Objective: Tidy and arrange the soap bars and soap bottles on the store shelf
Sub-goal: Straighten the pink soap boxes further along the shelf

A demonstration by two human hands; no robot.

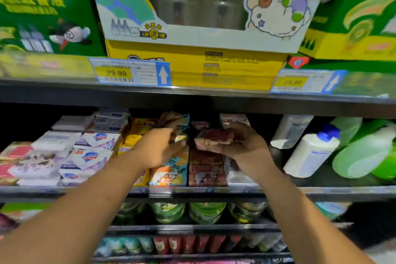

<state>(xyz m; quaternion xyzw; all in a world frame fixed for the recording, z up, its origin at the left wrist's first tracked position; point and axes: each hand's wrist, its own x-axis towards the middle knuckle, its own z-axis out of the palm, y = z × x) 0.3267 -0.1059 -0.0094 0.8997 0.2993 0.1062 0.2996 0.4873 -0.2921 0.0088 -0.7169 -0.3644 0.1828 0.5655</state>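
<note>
Right hand [240, 143] grips dark-red wrapped soap bar [214, 138]; left hand [158, 148] at its 9 o'clock, against teal-orange soap packs [169, 173], grip unclear.

Dim, dark tiered metal shelving [192, 97]

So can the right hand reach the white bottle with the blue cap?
Probably yes: nothing stands between the right hand and the white bottle, though that hand holds a red soap pack.
</note>
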